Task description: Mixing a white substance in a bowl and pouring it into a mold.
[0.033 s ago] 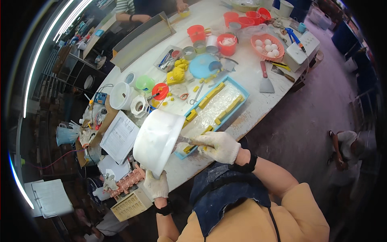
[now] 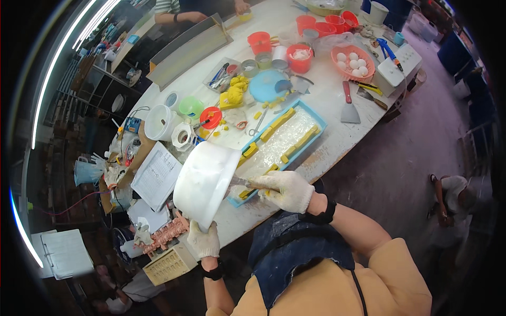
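Note:
My left hand (image 2: 204,242), in a white knitted glove, grips the rim of a large white bowl (image 2: 203,176). The bowl is tipped on its side, its mouth turned toward my right hand (image 2: 289,193). That hand, also gloved, is closed around a wooden-handled tool (image 2: 263,183); its far end reaches into the bowl's mouth and its exact kind is unclear. Beneath and beyond the bowl lies a long light-blue tray (image 2: 322,122) with a glossy whitish layer in it. Yellow clay-like strips (image 2: 277,125) line its long sides, and the bowl covers its near left part.
Red cups (image 2: 259,42), a blue disc (image 2: 262,85), yellow lumps (image 2: 232,98) and scissors (image 2: 258,124) lie beyond the tray. At right are a scraper (image 2: 349,108) and a pink basket (image 2: 338,67) of white balls. Papers (image 2: 156,176) and a spine model (image 2: 164,236) lie left. Another person's hand (image 2: 242,7) shows at the far edge.

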